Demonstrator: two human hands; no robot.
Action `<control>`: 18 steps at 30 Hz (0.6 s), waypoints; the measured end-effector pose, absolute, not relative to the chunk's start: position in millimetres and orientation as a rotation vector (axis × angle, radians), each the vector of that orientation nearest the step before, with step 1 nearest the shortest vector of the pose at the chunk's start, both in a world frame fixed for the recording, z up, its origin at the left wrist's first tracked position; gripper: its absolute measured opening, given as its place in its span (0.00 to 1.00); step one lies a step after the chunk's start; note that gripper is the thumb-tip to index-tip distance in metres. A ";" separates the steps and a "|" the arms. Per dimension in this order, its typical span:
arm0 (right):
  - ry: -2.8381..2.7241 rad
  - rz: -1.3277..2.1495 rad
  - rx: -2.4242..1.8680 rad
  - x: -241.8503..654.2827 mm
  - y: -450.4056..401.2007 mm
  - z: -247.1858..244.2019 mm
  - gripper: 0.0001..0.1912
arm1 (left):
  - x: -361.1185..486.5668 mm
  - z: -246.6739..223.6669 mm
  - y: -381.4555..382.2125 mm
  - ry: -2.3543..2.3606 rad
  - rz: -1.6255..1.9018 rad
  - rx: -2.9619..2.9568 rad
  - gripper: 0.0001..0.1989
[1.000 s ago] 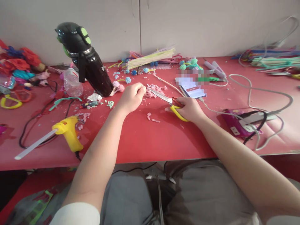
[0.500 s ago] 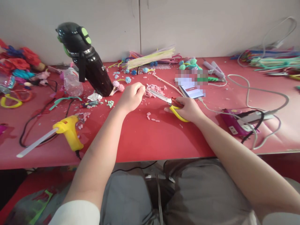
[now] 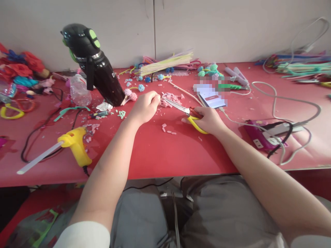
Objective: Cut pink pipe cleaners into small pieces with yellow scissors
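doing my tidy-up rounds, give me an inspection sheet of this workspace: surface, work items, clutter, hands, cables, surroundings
surface: red tabletop, littered in places
work items: scissors; pink pieces heaped near the blade tips
clutter: black bottle, yellow glue gun, phone, green bits
hands: left hand closed, contents unclear; right hand holding the scissors
cables: white cable looped at right, black cord at left
surroundings: pale wall behind the tabletop

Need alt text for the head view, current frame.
A person's right grip holds scissors, blades pointing toward the closed left grip, beside a pile of small pink pieces on a red table; anything pinched there is too small to tell. A black bottle and yellow glue gun are at left, a phone beyond the right grip.
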State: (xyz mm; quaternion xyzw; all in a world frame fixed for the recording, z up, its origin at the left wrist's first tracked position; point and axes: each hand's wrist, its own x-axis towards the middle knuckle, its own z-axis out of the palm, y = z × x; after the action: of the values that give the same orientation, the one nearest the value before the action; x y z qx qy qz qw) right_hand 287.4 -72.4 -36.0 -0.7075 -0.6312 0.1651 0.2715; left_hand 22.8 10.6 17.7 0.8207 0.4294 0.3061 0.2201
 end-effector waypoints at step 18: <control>-1.713 0.448 -1.873 288.2 -73.3 -36.0 0.41 | 23.7 20.8 8.9 1.200 0.830 2.284 0.19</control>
State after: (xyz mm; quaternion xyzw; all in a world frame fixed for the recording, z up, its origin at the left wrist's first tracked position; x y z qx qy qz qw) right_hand 288.2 -73.3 -36.0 -0.6981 -0.6383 0.1668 0.2782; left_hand 23.7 8.9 20.8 0.8231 0.4326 0.2993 0.2139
